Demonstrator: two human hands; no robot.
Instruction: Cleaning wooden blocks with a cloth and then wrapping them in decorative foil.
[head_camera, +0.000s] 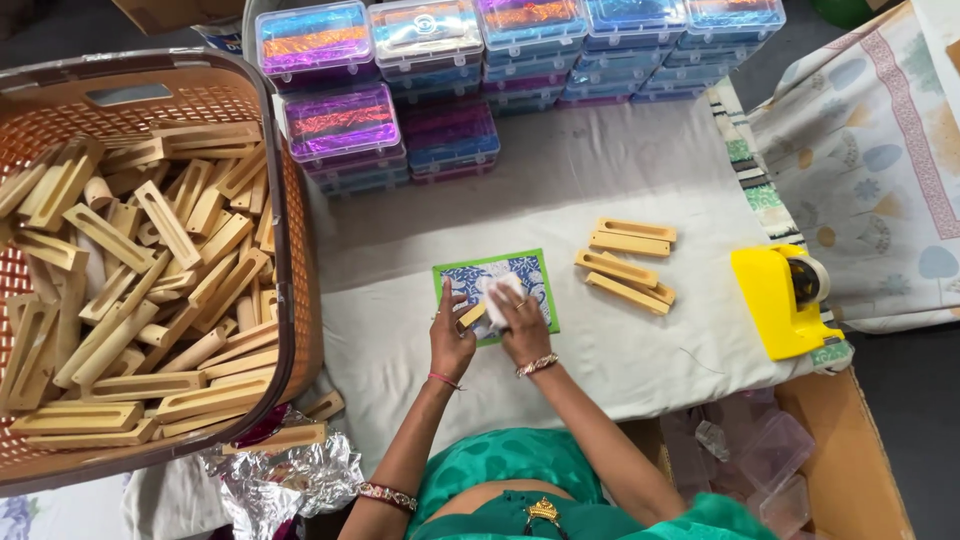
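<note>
Both hands meet over a green-edged blue patterned card (520, 272) lying near the middle of the cloth-covered table (620, 200). The left hand (450, 335) is closed around a wooden piece (471, 316), holding it just above the card's lower left part. The right hand (522, 328) grips a white cloth (500, 296) and presses it against the wooden piece, so the two hands touch.

To the right of the card, well apart from it, four more wooden pieces (628, 262) lie in a loose group on the table. Farther right, at the table's right edge, stands a yellow tape dispenser (775, 300).

A brown basket (300, 250) sits at the table's left edge, filled with many wooden pieces of the same kind. Two more lie just outside its lower right corner, beside crumpled foil (290, 480). Along the far edge, clear boxes (430, 40) with shiny coloured contents are stacked in rows. A cardboard box (850, 470) with clear plastic containers stands by the near right corner.
</note>
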